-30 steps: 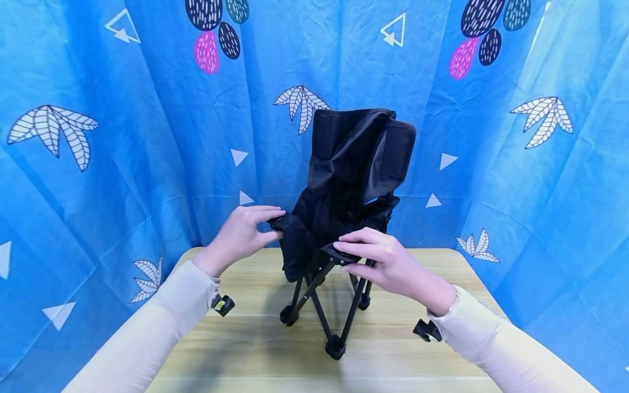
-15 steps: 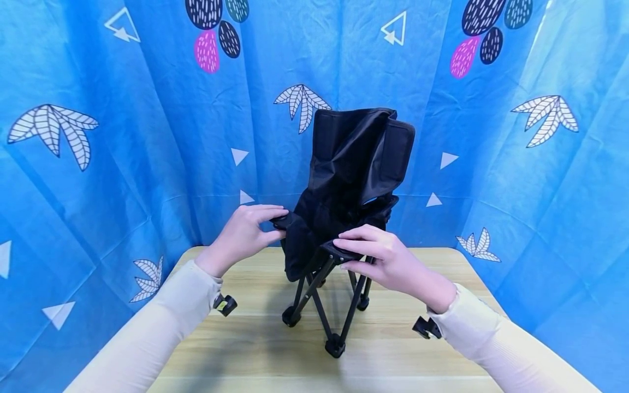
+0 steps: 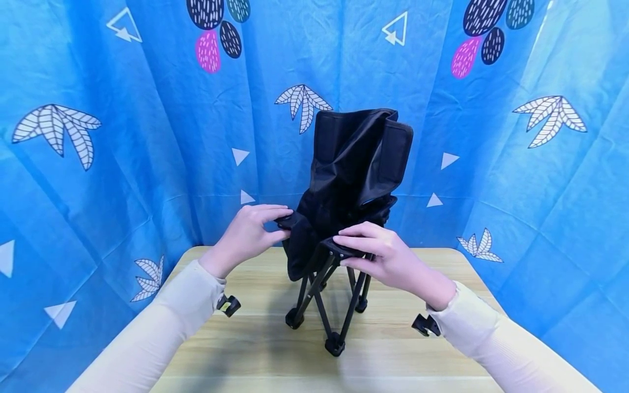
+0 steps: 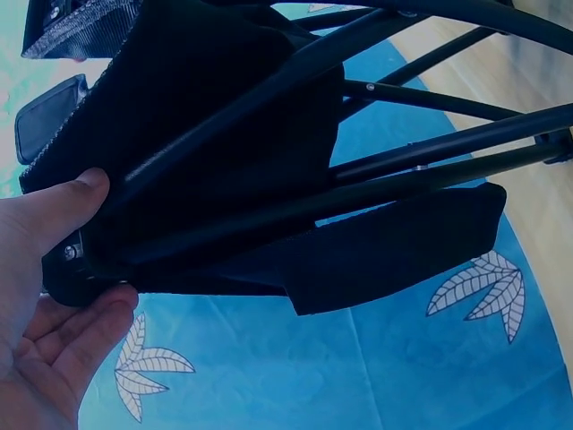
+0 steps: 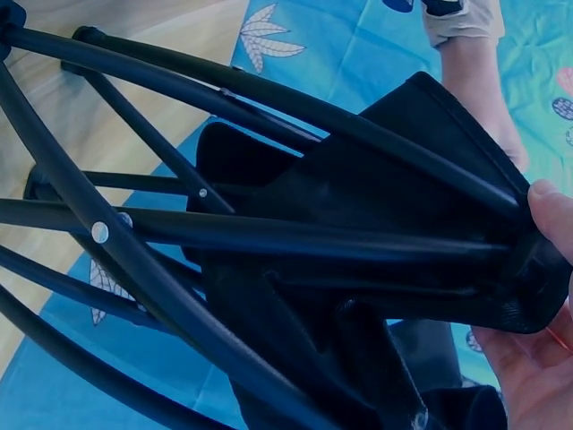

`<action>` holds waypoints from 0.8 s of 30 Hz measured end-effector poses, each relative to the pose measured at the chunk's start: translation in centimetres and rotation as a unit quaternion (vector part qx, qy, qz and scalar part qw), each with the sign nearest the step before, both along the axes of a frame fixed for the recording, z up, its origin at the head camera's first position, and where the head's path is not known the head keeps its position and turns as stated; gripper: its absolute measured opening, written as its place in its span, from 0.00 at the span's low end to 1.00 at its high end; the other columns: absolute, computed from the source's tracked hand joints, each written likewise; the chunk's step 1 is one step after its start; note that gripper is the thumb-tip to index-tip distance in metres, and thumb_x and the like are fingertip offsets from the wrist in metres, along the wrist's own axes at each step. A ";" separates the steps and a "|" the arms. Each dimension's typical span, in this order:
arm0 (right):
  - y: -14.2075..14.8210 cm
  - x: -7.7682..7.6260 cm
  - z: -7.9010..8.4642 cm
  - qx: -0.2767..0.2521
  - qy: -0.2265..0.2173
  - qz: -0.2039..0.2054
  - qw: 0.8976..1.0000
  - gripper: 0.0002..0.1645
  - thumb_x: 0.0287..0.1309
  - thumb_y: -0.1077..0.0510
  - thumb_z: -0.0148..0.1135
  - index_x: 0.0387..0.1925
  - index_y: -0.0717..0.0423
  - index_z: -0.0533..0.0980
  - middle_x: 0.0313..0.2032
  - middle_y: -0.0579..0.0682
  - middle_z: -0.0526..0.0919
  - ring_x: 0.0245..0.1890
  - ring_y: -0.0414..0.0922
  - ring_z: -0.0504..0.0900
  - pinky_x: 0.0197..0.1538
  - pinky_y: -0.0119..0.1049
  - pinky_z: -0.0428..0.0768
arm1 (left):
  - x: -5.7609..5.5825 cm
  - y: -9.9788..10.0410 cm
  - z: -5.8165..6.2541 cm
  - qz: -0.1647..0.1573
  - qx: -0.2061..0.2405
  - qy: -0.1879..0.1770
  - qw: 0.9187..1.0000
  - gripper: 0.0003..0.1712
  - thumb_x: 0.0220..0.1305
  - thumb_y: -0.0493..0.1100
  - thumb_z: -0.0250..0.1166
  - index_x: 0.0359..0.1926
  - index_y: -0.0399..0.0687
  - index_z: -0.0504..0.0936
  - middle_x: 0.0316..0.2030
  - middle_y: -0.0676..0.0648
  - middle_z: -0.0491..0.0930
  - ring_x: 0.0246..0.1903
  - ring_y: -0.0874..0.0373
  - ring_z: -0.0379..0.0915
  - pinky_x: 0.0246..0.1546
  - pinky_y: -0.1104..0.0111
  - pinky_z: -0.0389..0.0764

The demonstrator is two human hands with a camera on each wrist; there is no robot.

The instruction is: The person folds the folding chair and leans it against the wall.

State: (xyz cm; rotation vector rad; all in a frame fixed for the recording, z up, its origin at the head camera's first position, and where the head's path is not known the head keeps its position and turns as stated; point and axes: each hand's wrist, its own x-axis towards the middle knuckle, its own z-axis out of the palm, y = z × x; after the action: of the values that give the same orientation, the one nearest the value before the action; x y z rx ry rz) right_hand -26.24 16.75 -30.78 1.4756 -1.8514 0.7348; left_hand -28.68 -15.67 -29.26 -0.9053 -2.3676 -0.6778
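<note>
A small black folding camp chair (image 3: 344, 158) stands upright and partly folded, its fabric back creased and its seat sagging between the crossed legs. My left hand (image 3: 248, 232) pinches the front corner on the chair's left, thumb on one side and fingers on the other, as the left wrist view shows. At the opposite front corner my right hand (image 3: 388, 254) has the same kind of grip, with the thumb below and fingers over the top. Dark metal tubes (image 5: 295, 233) run from that corner down to the feet. The plastic feet (image 3: 335, 344) are at the tabletop.
A pale wooden table (image 3: 236, 349) with rounded far corners lies under the chair. Blue patterned curtain (image 3: 147, 109) encloses the back and both sides. Each sleeve cuff carries a small black clip-like device (image 3: 229, 305).
My left hand has moved slightly right with its corner of the chair. The two front corners are a little closer together, and the left front foot has shifted slightly right.
</note>
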 end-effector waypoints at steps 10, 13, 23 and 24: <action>-0.1 -0.1 0.3 -0.002 -0.010 -0.006 1.000 0.19 0.71 0.55 0.73 0.59 0.59 0.86 0.53 0.59 0.89 0.48 0.53 0.89 0.46 0.36 0.88 | 0.7 0.9 0.5 -0.011 -0.001 0.023 1.000 0.24 0.62 0.38 0.81 0.59 0.39 0.90 0.57 0.37 0.90 0.57 0.40 0.89 0.61 0.46 0.88; -0.1 -0.2 0.3 -0.005 -0.007 -0.004 1.000 0.20 0.73 0.52 0.70 0.59 0.58 0.86 0.53 0.60 0.89 0.48 0.53 0.89 0.47 0.37 0.88 | 0.8 1.1 0.5 -0.014 -0.001 0.028 1.000 0.24 0.62 0.37 0.81 0.59 0.38 0.90 0.57 0.36 0.90 0.56 0.40 0.89 0.60 0.47 0.88; -0.1 -0.3 0.4 -0.001 -0.005 -0.011 1.000 0.28 0.55 0.67 0.82 0.59 0.59 0.86 0.53 0.60 0.89 0.48 0.52 0.89 0.47 0.39 0.89 | 0.6 1.3 0.4 -0.020 0.001 0.036 0.999 0.24 0.62 0.38 0.81 0.59 0.38 0.90 0.56 0.36 0.90 0.55 0.40 0.90 0.59 0.47 0.89; -0.1 -0.3 0.4 -0.001 -0.005 -0.012 1.000 0.28 0.55 0.67 0.82 0.59 0.59 0.86 0.53 0.60 0.89 0.48 0.53 0.89 0.47 0.39 0.89 | 0.6 1.3 0.4 -0.020 0.001 0.037 0.999 0.24 0.62 0.38 0.81 0.59 0.38 0.90 0.56 0.36 0.90 0.55 0.40 0.90 0.59 0.47 0.89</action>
State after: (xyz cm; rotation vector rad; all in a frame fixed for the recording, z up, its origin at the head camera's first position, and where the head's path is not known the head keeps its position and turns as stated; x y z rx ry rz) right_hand -26.57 16.68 -30.40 1.4489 -1.8717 0.7326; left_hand -28.05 -14.33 -28.88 -0.9637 -2.2885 -0.6505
